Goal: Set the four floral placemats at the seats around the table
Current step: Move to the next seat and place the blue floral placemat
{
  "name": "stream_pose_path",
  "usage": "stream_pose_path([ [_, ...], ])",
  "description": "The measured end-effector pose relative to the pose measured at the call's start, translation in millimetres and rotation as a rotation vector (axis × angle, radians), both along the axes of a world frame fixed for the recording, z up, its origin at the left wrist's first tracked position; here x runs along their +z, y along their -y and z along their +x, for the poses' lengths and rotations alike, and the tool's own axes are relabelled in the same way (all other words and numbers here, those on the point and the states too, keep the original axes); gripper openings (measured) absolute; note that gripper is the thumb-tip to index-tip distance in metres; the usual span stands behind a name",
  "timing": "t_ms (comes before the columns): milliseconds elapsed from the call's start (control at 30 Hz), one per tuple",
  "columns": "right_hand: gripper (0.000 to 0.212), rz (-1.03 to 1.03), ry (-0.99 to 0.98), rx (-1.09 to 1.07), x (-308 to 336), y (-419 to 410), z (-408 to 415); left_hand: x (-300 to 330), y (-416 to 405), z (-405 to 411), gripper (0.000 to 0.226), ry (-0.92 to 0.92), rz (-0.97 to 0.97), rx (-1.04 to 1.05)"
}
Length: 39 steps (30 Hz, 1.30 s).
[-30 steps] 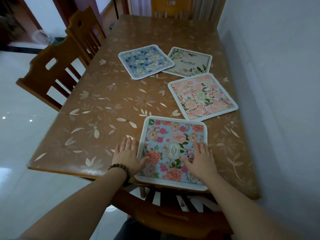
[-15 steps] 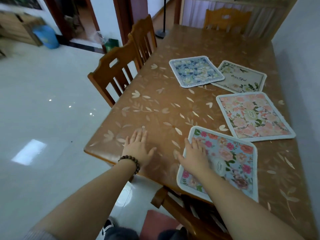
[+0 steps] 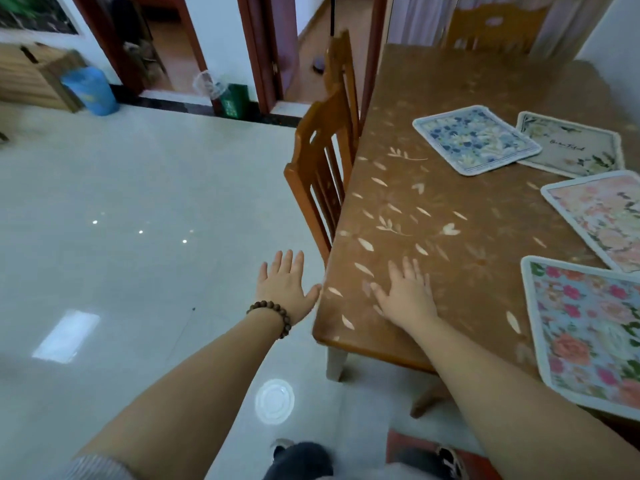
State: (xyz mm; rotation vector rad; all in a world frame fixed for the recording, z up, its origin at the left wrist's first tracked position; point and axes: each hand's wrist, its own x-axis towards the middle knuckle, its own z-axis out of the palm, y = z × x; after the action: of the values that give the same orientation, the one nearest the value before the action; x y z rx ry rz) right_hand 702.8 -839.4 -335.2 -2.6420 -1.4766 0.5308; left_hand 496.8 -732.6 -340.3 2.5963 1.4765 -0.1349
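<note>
Four floral placemats lie on the brown table (image 3: 433, 209). The light-blue mat with red and pink roses (image 3: 585, 327) sits at the near edge, right of my hands. A pink rose mat (image 3: 602, 216) lies beyond it, cut off by the frame's right side. Farther back are a blue-flowered mat (image 3: 476, 138) and a cream mat with script (image 3: 571, 145), its left edge tucked under the blue one. My right hand (image 3: 405, 292) rests flat and empty on the table near its left corner. My left hand (image 3: 285, 284), with a bead bracelet, hovers open just off the table's left edge.
Two wooden chairs (image 3: 325, 157) stand pushed against the table's left side, another chair (image 3: 491, 24) at the far end. A wall runs along the right. Pale tiled floor (image 3: 138, 220) spreads left, with a blue bin (image 3: 90, 90), a green bin (image 3: 233, 98) and doorways beyond.
Both hands have left the rose mat and shifted left; the left hand is now off the table edge. The view has swung left, pushing the mats toward the right.
</note>
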Motion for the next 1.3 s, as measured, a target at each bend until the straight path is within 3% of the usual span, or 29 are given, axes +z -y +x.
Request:
stream_pose_path([
  [300, 0.064, 0.032, 0.04, -0.081, 19.1, -82.7, -52.7, 8.8, -94.5, -50.6, 0.078, 0.042, 0.03, -0.062],
  [633, 0.064, 0.083, 0.097, -0.209, 13.8, -196.0, -23.1, 5.8, -239.1, -24.9, 0.076, 0.072, 0.099, -0.128],
  [1000, 0.062, 0.069, 0.056, -0.534, 9.9, -322.5, 64.7, 35.3, -449.5, 126.4, 0.087, 0.105, 0.166, -0.43],
  [1300, 0.061, 0.079, 0.116, -0.794, 44.2, -334.3, 120.6, 64.9, -463.0, 258.6, 0.08, 0.148, 0.027, -0.78],
])
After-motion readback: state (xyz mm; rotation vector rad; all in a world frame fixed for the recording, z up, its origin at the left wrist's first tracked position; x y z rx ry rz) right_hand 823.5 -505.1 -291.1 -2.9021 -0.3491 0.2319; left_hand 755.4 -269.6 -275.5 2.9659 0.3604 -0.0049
